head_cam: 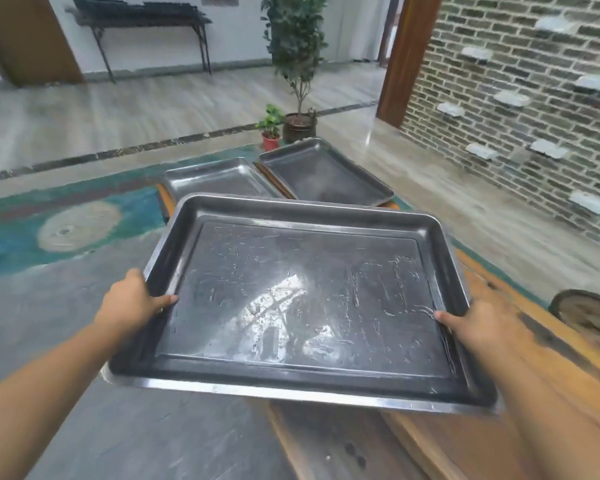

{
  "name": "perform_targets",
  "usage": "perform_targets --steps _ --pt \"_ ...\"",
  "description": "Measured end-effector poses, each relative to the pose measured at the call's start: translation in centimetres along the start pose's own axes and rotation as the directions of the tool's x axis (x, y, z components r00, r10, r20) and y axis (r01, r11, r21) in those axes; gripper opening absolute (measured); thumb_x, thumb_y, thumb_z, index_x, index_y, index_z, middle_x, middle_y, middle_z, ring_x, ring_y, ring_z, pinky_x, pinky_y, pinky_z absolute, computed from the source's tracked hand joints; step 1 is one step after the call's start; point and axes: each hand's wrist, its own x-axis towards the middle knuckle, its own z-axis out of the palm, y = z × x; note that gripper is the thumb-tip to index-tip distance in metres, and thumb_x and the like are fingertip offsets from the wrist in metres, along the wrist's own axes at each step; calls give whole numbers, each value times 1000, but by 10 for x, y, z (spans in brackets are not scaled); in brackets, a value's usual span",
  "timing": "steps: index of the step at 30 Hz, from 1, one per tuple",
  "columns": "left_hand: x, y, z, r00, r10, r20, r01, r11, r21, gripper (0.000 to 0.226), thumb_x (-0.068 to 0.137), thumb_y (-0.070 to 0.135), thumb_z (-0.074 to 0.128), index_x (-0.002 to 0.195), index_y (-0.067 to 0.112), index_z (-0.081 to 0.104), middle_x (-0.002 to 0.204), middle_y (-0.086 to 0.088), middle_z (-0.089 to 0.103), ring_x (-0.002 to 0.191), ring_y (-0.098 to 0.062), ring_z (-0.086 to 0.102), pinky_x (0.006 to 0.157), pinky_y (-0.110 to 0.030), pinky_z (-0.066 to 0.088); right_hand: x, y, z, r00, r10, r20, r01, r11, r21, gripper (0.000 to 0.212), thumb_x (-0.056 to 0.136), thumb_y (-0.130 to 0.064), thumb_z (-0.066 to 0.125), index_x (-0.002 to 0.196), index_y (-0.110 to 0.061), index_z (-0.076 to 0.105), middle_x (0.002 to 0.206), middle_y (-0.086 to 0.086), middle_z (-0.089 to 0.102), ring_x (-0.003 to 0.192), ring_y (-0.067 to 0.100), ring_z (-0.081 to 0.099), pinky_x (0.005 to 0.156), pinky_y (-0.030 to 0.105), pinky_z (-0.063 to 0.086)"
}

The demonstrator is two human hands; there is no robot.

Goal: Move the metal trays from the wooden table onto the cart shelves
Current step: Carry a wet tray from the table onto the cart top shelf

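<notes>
Steel-grey and scratched, held over the wooden table (520,403): near tray (302,299). Gripped at left rim by left hand (132,303), at right rim by right hand (478,327), thumbs hooked inside. Farther off, side by side on the table: far left tray (219,178), far right tray (326,174).

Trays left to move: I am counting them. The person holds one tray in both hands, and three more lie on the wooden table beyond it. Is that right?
Not three: the head view shows two more on the wooden table, a left tray and a right tray. The left hand and right hand do grip the held tray.
</notes>
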Motion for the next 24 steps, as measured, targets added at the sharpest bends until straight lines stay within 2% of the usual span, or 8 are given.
perform_targets --steps 2,3,7,11,16,19,22,24 --pt "15 -42 -24 999 -48 -20 48 999 -15 60 73 46 84 87 6 42 81 -15 55 78 -37 52 60 -41 40 0 -49 25 998 -26 52 25 1000 11 46 72 -40 86 70 -7 54 59 5 50 52 18 43 47 31 29" --pt "22 -63 -36 997 -71 -30 71 997 -24 60 72 46 84 87 6 43 83 -15 56 80 -37 54 61 -41 41 0 -74 38 996 -31 85 29 999 19 47 72 -40 85 69 -7 51 61 9 53 54 22 46 48 33 31" --pt "44 -150 -83 982 -174 -78 168 983 -70 59 72 46 85 86 6 43 83 -17 58 80 -38 56 62 -41 42 -2 -178 92 983 -140 117 140 990 8 51 69 -45 86 83 -6 56 69 10 57 69 32 56 51 34 33" --pt "52 -229 -131 945 -291 -148 277 955 -106 59 72 46 85 84 6 42 77 -13 56 73 -36 54 57 -40 39 -17 -282 140 949 -271 162 271 962 25 51 68 -43 87 88 -5 58 70 7 58 73 31 54 57 34 37" --pt "43 -309 -175 867 -447 -221 419 893 -167 59 72 45 85 86 7 42 87 -18 58 82 -37 54 65 -42 44 -38 -398 191 877 -442 186 452 892 -10 60 69 -45 86 93 -2 53 89 21 66 88 40 63 60 36 37" --pt "35 -349 -192 816 -519 -253 483 854 -196 58 72 47 84 86 10 41 88 -14 58 84 -36 55 65 -42 45 -46 -465 221 821 -516 243 534 846 -7 61 70 -46 85 95 0 53 83 18 63 85 38 61 55 36 34" --pt "33 -381 -205 755 -586 -294 545 811 -215 58 72 48 83 80 13 37 79 -10 54 72 -32 53 57 -39 39 -54 -531 254 761 -576 299 602 798 5 57 71 -47 84 87 -2 52 79 16 63 79 34 59 52 35 35" --pt "38 -400 -213 710 -625 -325 583 780 -228 59 73 47 83 80 11 37 79 -12 54 72 -33 52 57 -40 39 -57 -575 277 717 -620 318 647 762 26 54 72 -47 84 78 -5 51 70 13 61 66 29 56 48 33 33"
